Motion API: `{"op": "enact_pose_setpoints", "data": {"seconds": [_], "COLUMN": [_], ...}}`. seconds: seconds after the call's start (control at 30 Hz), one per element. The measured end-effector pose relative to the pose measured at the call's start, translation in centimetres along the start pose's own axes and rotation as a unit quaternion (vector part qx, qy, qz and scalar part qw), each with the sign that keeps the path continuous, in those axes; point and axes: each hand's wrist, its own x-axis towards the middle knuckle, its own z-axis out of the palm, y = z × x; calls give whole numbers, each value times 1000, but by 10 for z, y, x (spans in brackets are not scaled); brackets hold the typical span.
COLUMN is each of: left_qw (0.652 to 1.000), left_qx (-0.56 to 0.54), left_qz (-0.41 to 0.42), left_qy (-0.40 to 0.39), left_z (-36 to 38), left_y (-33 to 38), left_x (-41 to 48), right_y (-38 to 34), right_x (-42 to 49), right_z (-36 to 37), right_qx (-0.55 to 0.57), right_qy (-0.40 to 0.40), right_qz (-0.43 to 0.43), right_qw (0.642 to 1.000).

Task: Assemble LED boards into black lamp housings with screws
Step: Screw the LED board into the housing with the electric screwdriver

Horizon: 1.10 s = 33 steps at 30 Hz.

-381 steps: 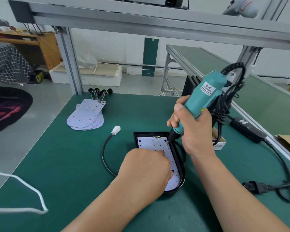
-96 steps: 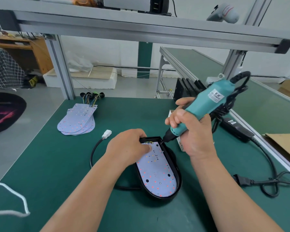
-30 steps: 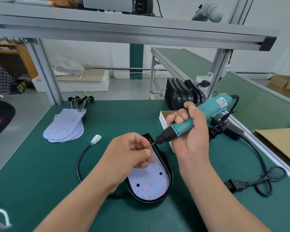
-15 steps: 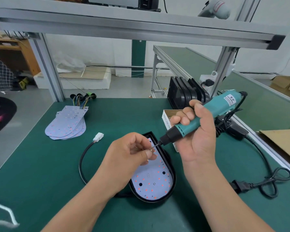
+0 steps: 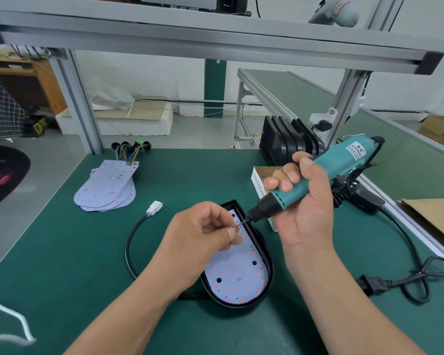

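A black lamp housing (image 5: pixel 268 276) lies on the green mat in front of me with a white LED board (image 5: pixel 237 274) seated inside it. My left hand (image 5: pixel 203 234) hovers over the housing's far end and pinches a small screw (image 5: pixel 235 227) between thumb and fingers. My right hand (image 5: pixel 300 203) grips a teal electric screwdriver (image 5: pixel 326 170), tilted down to the left. Its bit tip meets the screw. The board's far end is hidden behind my left hand.
A stack of spare LED boards (image 5: pixel 107 187) lies at the far left of the mat. Empty black housings (image 5: pixel 290 143) stand upright at the back right, beside a small screw box (image 5: pixel 259 176). A black cable with a white connector (image 5: pixel 154 208) loops left of the housing. A power cord (image 5: pixel 405 280) lies right.
Both hands have stayed raised over the housing, with the screw held at the bit tip. In the older frames the driver pressed into the board while my left hand steadied the housing.
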Motion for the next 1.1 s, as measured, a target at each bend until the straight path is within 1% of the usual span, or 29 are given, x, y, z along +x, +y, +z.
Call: {"op": "enact_pose_setpoints", "data": {"seconds": [0.17, 0.27, 0.43, 0.6, 0.7, 0.8, 0.9, 1.0, 1.1], "left_qw": [1000, 1000, 998, 996, 993, 983, 966, 956, 948], "left_qx": [5, 3, 26, 54, 83, 166, 245, 284, 307], "left_qz": [1, 2, 19, 40, 50, 58, 61, 57, 74], "left_qy": [6, 22, 47, 60, 60, 53, 53, 41, 40], "left_z": [0, 1, 0, 2, -1, -2, -6, -7, -1], "left_y": [0, -1, -3, -6, -7, -8, -6, -1, 10], "left_x": [1, 1, 2, 2, 3, 1, 2, 11, 24], "right_y": [0, 1, 8, 17, 14, 4, -12, -26, -33], "right_x": [2, 1, -2, -9, -8, -1, 11, 21, 27], "right_z": [-1, 1, 7, 11, 10, 4, -6, -18, -29], "right_qx": [-18, -43, -78, -98, -65, -16, 24, 56, 74], "right_qy": [-11, -16, 1, 7, 6, 30, 74, 120, 157], "right_qz": [-5, -17, -42, -40, -40, -42, -63, -88, -103], "right_qw": [1000, 999, 996, 994, 997, 999, 995, 987, 979]}}
